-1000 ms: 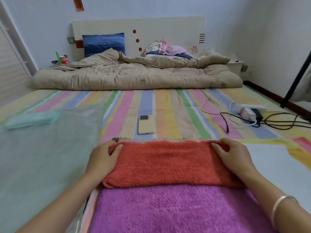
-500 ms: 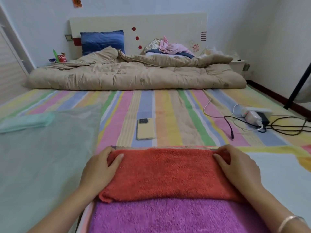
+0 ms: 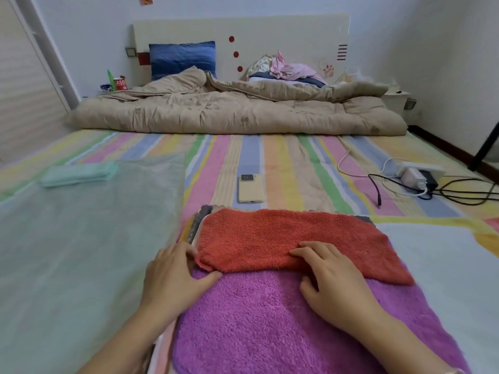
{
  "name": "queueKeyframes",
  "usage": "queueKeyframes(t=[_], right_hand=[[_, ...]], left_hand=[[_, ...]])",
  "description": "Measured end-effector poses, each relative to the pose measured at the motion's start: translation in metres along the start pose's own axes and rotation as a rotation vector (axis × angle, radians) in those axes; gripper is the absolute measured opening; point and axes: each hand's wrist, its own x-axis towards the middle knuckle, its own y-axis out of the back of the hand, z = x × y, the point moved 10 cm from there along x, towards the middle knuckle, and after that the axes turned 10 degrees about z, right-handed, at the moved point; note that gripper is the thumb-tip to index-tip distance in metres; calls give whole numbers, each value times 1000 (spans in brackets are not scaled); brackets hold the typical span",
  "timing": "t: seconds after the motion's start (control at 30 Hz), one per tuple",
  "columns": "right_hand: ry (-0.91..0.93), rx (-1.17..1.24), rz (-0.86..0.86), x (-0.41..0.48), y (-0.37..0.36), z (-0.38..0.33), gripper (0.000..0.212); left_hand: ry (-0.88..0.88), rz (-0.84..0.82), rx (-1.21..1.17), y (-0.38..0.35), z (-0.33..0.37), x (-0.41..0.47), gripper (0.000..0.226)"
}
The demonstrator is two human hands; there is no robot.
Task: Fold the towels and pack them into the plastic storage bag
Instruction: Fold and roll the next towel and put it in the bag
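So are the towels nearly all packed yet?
Not yet. One folded green towel lies at the far end of the plastic bag. The left hand pinches a corner of the orange towel; the right hand rests on its edge, mid-fold. The purple towel beneath lies unfolded, and neither is bagged.

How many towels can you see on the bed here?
3 plainly: the orange towel atop the stack, the purple towel beneath it, and what looks like a folded mint towel in the plastic bag at left. A grey edge under the orange one suggests more, hidden.

place: home bedroom | evidence: headboard (image 3: 270,31), pillow (image 3: 182,58), quilt (image 3: 237,114), striped sheet (image 3: 291,163)
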Motion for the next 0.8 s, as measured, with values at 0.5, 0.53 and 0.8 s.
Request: queueKeyframes(t=[0.5, 0.53, 0.8], right_hand=[[-86, 87, -21, -10, 1, 3, 43], [-86, 100, -23, -10, 0, 4, 43], [-661, 404, 132, -40, 49, 60, 27]], left_hand=[[-408, 273, 42, 56, 35, 4, 24], [-346, 190, 67, 48, 24, 6, 25], [-292, 325, -49, 57, 57, -3, 24]])
